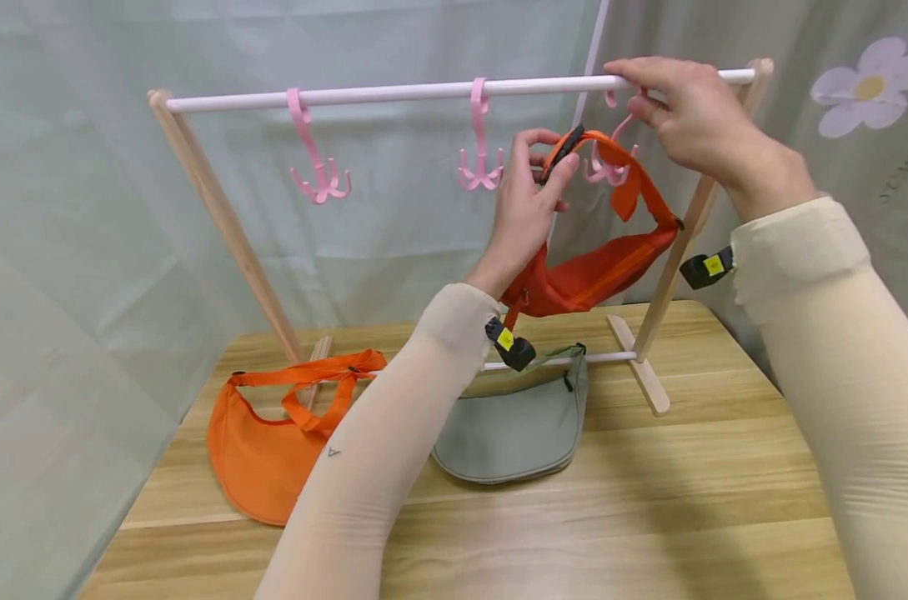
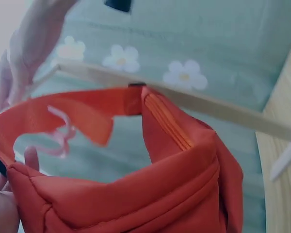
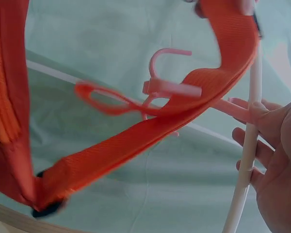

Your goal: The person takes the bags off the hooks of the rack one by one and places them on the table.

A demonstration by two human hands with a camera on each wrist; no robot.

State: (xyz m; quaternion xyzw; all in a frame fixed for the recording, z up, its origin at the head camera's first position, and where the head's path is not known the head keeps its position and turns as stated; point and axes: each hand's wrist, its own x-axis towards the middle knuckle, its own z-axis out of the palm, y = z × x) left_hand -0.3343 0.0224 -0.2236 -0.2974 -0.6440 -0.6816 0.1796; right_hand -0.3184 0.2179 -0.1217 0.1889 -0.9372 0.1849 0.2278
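My left hand (image 1: 524, 200) pinches the orange strap of a red belt bag (image 1: 599, 271) near its black buckle (image 1: 566, 150). The bag hangs below the strap, tilted, with its zipper showing in the left wrist view. At the rail's right part, my right hand (image 1: 689, 108) holds the top of a pink multi-prong hook (image 1: 607, 172), its fingers around the white rail (image 3: 252, 145). The strap (image 3: 136, 138) passes by the hook's prongs in the right wrist view; whether it bears on a prong I cannot tell.
Two other pink hooks (image 1: 318, 179) (image 1: 480, 171) hang on the same rail. Below, an orange bag (image 1: 262, 454) and a grey-green belt bag (image 1: 506, 433) lie on the wooden table (image 1: 574, 542). Wooden legs (image 1: 228, 225) support the rack, with a curtain behind.
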